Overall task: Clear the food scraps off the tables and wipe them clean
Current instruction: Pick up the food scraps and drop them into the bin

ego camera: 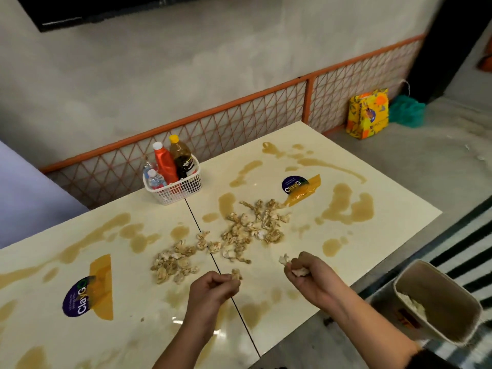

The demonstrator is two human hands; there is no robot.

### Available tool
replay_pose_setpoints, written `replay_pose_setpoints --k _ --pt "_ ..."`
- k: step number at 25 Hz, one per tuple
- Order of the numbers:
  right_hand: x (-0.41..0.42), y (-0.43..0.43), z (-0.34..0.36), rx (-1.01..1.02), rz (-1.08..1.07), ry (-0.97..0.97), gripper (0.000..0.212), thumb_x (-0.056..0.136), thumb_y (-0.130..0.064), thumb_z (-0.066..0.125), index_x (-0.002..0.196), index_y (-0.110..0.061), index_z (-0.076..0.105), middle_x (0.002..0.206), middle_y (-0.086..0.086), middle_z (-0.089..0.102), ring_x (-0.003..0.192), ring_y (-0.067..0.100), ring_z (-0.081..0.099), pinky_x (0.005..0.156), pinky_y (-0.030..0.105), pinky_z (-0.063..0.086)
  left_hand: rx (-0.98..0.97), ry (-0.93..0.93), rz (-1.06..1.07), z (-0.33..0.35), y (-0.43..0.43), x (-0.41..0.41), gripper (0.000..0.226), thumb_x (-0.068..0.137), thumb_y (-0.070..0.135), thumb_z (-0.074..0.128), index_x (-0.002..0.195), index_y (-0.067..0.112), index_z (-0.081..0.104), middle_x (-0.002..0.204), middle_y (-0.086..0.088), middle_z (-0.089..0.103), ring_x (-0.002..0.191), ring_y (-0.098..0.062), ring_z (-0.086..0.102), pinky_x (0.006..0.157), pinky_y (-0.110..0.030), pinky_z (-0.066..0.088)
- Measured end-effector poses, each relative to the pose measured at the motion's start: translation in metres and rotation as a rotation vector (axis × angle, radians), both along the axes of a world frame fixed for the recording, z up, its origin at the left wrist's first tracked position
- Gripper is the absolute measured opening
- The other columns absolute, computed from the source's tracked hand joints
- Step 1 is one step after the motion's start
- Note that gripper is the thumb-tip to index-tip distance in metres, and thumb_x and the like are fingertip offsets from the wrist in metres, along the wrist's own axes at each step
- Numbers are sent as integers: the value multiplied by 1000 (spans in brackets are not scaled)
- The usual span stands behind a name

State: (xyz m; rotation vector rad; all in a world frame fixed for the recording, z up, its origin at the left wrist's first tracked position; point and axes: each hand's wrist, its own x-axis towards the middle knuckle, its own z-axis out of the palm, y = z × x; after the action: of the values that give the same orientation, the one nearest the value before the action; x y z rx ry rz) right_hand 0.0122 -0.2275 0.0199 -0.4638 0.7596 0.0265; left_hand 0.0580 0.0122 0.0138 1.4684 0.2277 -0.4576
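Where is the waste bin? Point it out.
Head view, lower right: the waste bin stands on the floor beside the table, just past the right hand.

Food scraps (pixel 239 235) sprawl across the middle of the desk (pixel 386 241), over its seam, blocking a low sweep there. A basket (pixel 175 189) of upright bottles (pixel 165 165) stands at the far edge against the mesh fence (pixel 239 121). Right of the scraps lie flat brown puddles (pixel 346 206); the bin (pixel 436 288) opens upward beside the near right corner.
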Motion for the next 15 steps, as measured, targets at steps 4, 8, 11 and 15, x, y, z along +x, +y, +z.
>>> replay_pose_setpoints --k 4,8,11,15 --pt "-20 -31 2 147 -8 36 35 80 19 37 102 -2 53 96 14 42 67 21 37 45 26 46 -27 -2 -105 10 -58 -13 37 69 -2 85 100 13 72 77 -9 70 82 -26 70 76 -32 56" --pt "-38 -62 1 241 -18 28 41 71 16 33 104 4 55 85 18 54 62 23 45 42 26 46 37 -13 -167 9 -114 -31 11 89 11 70 98 11 76 84 -3 75 81 -16 65 78 -26 54" --pt "-50 -81 -4 291 -72 63 34 77 14 26 88 -1 54 70 12 51 55 21 41 42 27 43 55 29 -173 4 -147 -41 19 98 18 59 94 6 73 87 -9 71 79 -15 64 77 -28 54" --pt "-66 -104 -2 341 -95 49 19 85 -5 44 67 -9 48 60 4 32 47 19 35 48 26 36 -73 193 -122 1 -183 -52 24 101 16 53 101 -6 62 106 -10 75 102 -28 71 89 -43 58"
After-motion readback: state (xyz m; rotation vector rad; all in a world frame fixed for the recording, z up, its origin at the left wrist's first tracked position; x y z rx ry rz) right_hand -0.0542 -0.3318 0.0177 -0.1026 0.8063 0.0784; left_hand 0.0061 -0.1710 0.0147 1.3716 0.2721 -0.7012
